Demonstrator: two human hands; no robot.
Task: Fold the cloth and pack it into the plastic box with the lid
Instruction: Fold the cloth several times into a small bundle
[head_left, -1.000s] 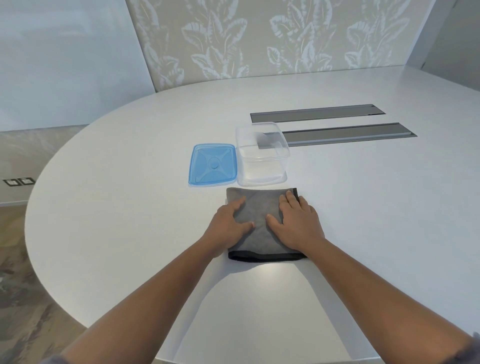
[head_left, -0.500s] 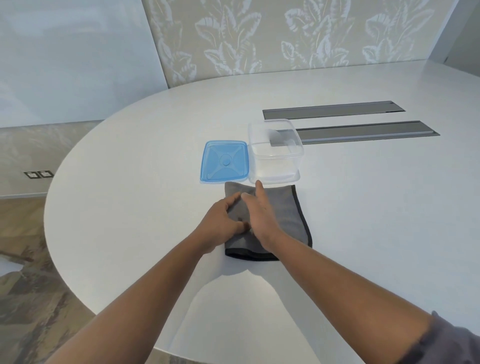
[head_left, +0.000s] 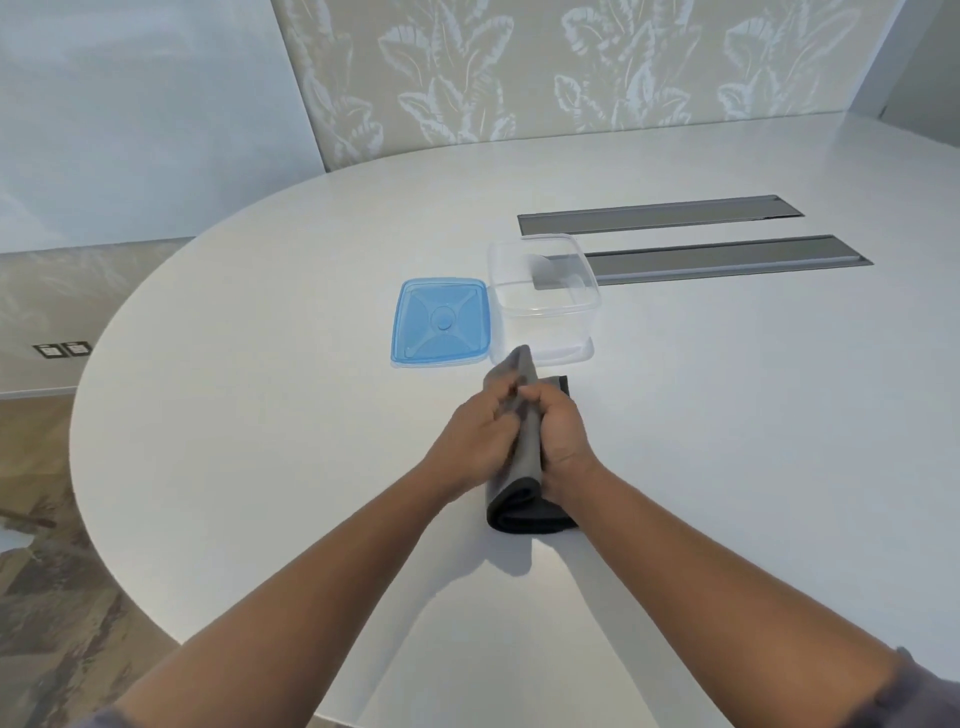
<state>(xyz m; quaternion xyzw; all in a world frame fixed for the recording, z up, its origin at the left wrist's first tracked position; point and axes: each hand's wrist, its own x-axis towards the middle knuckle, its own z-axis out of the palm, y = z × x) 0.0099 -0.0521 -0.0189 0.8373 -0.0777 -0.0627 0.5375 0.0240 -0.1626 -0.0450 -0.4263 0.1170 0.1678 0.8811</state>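
The grey cloth (head_left: 519, 499) lies folded into a narrow, thick bundle on the white surface (head_left: 260, 415), near the person, running lengthwise away from them. Its near end shows a rounded fold with dark layers stacked under it, resting on the surface. Its far end rises in a soft peak that reaches up against the near wall of the clear plastic box (head_left: 543, 291); a dark-edged corner pokes out to the right just beyond the right hand.

Both hands are clamped on the cloth from either side. The left hand (head_left: 475, 441) presses against the left flank of the bundle, fingers curled over the top of the fabric. The right hand (head_left: 563, 434) grips the right flank, its fingers wrapped down around the cloth, knuckles up. The two hands meet over the middle of the bundle, touching or nearly so.

The plastic box stands upright and open on the surface beyond the cloth, with nothing visible inside. The blue lid (head_left: 441, 322) lies flat just beside the box on its left, their edges touching or almost touching. Two long grey inset panels (head_left: 727, 257) run across the surface behind the box, the nearer one passing partly under it.
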